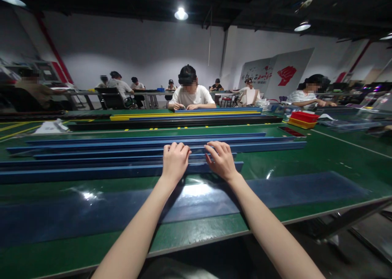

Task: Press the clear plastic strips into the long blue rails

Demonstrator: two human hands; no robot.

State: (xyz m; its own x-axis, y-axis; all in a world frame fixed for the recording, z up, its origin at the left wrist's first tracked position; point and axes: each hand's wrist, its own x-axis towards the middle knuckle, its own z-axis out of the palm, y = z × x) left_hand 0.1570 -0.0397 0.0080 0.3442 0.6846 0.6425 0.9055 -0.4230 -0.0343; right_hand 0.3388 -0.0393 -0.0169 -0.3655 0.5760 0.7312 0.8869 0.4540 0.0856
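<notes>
Both my hands reach over a group of long blue strips (116, 173) lying crosswise on the green table. My left hand (176, 158) is palm down with its fingers curled over the strips; the fingertips and anything in them are hidden. A short gap to the right, my right hand (221, 159) hovers over the same strips, fingers loosely bent and thumb apart from the index finger, with nothing visible between them. Under my forearms lies a long, glossy, transparent bluish sheet (284, 191), flat along the near side of the table.
Beyond the blue strips are yellow strips (186, 114) and a black strip (171, 123). A red tray (304, 116) on a yellow one and a phone (292, 132) stand at the right. A co-worker (192, 95) sits opposite. The table's near edge (220, 239) runs below my arms.
</notes>
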